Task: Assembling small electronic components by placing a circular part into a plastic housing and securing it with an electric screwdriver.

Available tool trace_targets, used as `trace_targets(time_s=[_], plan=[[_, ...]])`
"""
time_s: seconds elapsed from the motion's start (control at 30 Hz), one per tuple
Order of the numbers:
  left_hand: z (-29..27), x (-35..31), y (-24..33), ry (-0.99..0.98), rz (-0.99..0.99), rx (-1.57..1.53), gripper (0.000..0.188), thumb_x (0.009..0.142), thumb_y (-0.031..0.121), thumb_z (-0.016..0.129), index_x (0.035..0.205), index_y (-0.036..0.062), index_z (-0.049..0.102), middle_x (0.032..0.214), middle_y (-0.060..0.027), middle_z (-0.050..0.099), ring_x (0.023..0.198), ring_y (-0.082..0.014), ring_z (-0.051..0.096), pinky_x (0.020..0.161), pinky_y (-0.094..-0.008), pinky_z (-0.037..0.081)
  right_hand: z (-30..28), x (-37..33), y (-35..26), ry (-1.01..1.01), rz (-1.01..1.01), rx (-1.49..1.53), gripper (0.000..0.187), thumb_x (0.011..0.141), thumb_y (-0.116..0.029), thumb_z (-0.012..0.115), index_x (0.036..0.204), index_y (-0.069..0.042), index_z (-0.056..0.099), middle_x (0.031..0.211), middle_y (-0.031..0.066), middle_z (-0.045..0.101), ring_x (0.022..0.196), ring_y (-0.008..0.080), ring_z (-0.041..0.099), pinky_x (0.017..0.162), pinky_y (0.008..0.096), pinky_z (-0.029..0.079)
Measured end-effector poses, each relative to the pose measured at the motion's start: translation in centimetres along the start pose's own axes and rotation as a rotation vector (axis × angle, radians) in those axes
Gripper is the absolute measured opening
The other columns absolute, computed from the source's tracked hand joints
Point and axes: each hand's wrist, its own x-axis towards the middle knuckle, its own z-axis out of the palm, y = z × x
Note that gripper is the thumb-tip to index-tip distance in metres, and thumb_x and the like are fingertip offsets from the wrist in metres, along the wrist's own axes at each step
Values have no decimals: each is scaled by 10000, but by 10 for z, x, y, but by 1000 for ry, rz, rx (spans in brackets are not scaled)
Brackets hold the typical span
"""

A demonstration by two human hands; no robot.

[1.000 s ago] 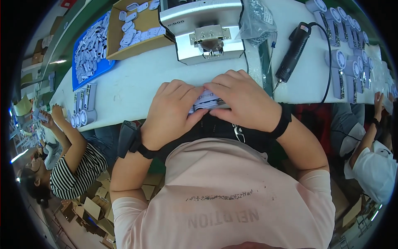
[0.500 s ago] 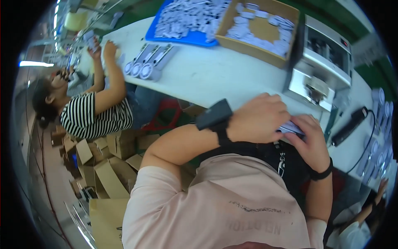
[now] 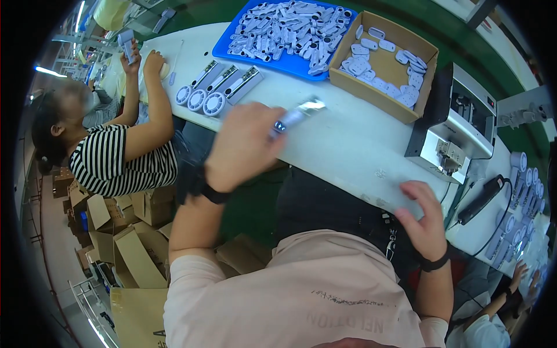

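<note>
My left hand point(image 3: 246, 145) reaches over the near left part of the white table point(image 3: 325, 151), its fingers closed on a pale, elongated part point(image 3: 297, 118) with a shiny end. Motion blurs that part, and my fingers cover its near end. Just left of it, three white handheld fans point(image 3: 214, 103) lie side by side, their handles uncovered and showing green circuit boards. My right hand point(image 3: 426, 220) hovers at the table's near edge, thumb and fingers apart, holding nothing.
Along the back stand a blue tray point(image 3: 223, 49) of small white-and-black parts and a cardboard box point(image 3: 371, 90) of white covers. A silver-and-black machine point(image 3: 452, 130), a corded black tool point(image 3: 481, 200) and several fans point(image 3: 510, 229) are right. Another person point(image 3: 127, 145) works left.
My left hand has moved left and away from my body, carrying the pale part towards the three fans. My right hand has let go and its fingers have spread.
</note>
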Motion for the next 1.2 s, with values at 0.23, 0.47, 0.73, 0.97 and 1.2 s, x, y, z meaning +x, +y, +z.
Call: trace_targets(time_s=[0.23, 0.47, 0.73, 0.97, 1.2], plan=[[10, 18, -62, 238, 27, 454, 370, 839, 174, 818, 1176, 44, 737, 1119, -140, 731, 1061, -364, 688, 922, -438, 529, 29, 13, 13, -91, -18, -155, 401, 824, -138, 827, 1175, 8, 698, 1185, 165, 673, 1113, 350, 627, 1002, 395, 491], [22, 79, -74, 300, -39, 23, 400, 902, 263, 793, 1243, 68, 721, 1077, -153, 760, 981, -364, 725, 861, -462, 561, 28, 11, 13, -63, -34, -108, 351, 823, -132, 830, 1132, -18, 711, 1145, 155, 676, 1101, 356, 619, 999, 413, 483], [72, 175, -185, 144, -249, 43, 444, 960, 136, 644, 1398, 64, 639, 839, -107, 742, 744, -246, 710, 692, -396, 559, 34, 11, 27, -38, -155, -88, 317, 864, -238, 825, 1114, -81, 709, 1125, 127, 687, 1084, 358, 637, 959, 455, 485], [33, 55, 24, 280, -339, -675, 375, 1065, 124, 641, 1421, 5, 636, 1116, -38, 692, 987, -140, 647, 919, -310, 545, 31, -1, 24, 116, -13, 282, 320, 911, -169, 805, 1196, -59, 708, 1116, 109, 675, 1036, 279, 651, 930, 408, 522], [109, 4, 179, -11, -46, -992, 138, 937, -15, 732, 1055, 7, 665, 1036, -119, 718, 907, -243, 694, 822, -334, 556, 37, -15, 21, 237, -4, 690, 325, 948, -81, 759, 1257, -13, 684, 1097, 106, 664, 996, 230, 653, 905, 339, 538]])
